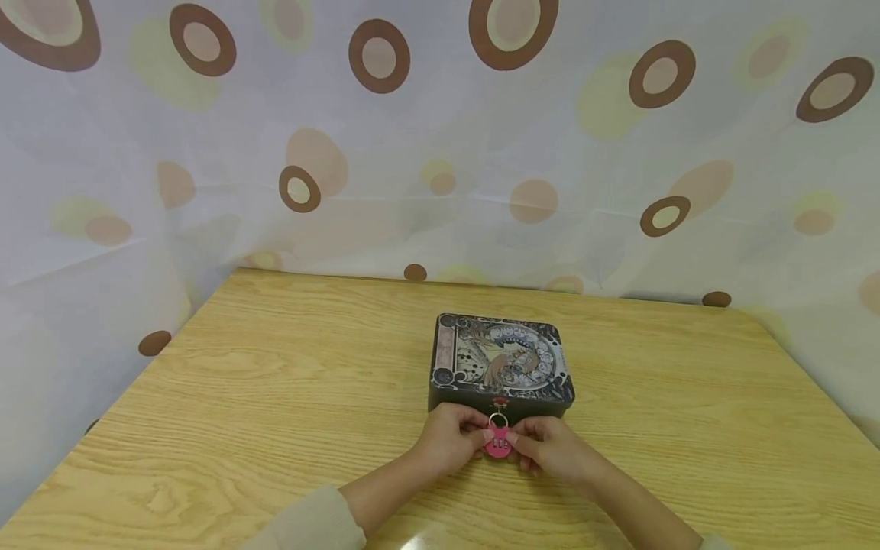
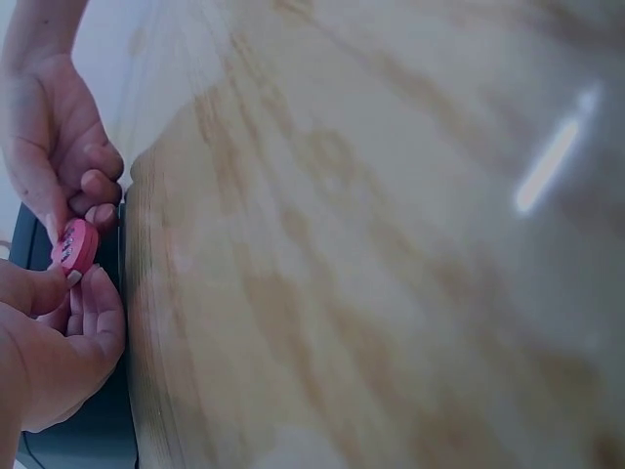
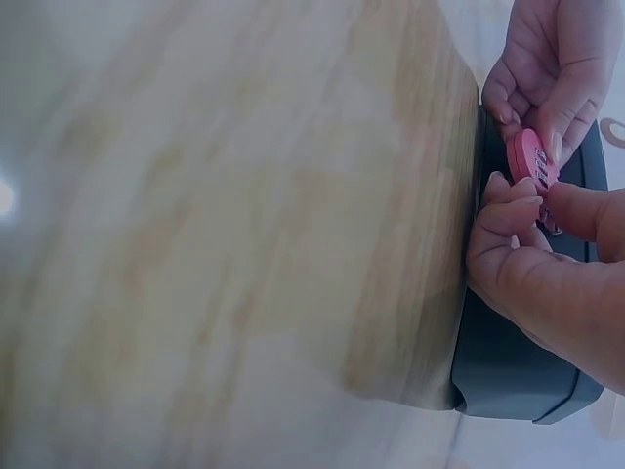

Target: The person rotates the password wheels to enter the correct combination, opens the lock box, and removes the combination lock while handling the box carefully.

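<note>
A pink combination padlock (image 1: 498, 443) with number dials hangs by its shackle at the front latch of a dark tin box (image 1: 509, 357) with a patterned lid. The left hand (image 1: 448, 441) pinches the padlock's left side between thumb and fingers. On the other side, the right hand (image 1: 553, 449) pinches its right edge. In the left wrist view the padlock (image 2: 76, 246) shows between the left hand (image 2: 59, 337) and the right hand (image 2: 63, 137). The right wrist view shows the padlock (image 3: 532, 161) beside the box's side (image 3: 513, 366).
The box stands on a wood-grain table (image 1: 275, 382). Behind the table hangs a pale cloth (image 1: 447, 153) with brown and beige ovals, reaching down to its back edge and along the sides.
</note>
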The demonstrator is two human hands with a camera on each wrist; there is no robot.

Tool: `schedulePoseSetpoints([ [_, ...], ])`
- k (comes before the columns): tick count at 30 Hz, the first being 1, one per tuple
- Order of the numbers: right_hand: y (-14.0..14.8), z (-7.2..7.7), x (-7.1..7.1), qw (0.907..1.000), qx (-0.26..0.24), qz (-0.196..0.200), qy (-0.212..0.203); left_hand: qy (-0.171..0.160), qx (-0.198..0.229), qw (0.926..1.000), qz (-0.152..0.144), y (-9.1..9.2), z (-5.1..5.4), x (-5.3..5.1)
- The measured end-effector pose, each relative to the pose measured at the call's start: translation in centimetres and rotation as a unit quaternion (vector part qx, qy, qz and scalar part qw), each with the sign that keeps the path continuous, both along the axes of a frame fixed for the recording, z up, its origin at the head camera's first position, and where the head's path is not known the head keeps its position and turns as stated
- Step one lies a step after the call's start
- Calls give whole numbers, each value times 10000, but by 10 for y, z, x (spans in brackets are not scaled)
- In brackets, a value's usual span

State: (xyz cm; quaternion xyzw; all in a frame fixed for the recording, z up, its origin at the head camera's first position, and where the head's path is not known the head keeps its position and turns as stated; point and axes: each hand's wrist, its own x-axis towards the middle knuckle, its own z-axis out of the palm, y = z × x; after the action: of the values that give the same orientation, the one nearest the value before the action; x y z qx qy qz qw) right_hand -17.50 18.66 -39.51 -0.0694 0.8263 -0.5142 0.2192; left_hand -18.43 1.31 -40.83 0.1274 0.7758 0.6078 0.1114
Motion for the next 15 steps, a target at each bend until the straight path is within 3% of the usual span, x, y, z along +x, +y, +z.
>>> schedulePoseSetpoints([
  [15, -2, 0, 2, 9992, -69, 390, 0, 34, -3, 10000, 3, 1, -1, -1],
])
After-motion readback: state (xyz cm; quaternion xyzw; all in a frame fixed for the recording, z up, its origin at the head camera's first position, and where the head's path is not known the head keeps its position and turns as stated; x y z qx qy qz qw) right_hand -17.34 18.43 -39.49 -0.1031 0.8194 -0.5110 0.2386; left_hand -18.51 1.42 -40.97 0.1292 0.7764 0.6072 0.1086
